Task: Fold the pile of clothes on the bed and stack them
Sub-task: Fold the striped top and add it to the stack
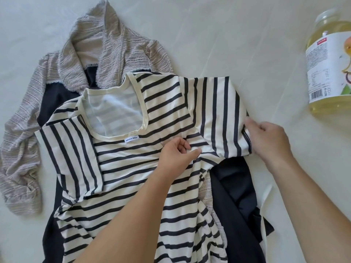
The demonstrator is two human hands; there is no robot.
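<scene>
One striped shirt [133,160] pinched at centre by left hand [176,158], sleeve hem gripped by right hand [269,141], one bottle [330,63] seen upper right.

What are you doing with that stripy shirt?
A person is folding the striped shirt, which lies on top of a dark garment and a grey lacy top. The left hand pinches the fabric near the armpit, while the right hand holds the edge of the sleeve. A bottle of yellow liquid lies off to the right.

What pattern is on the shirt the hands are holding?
Cream with dark navy stripes, on the shirt; the head view shows it.
</scene>
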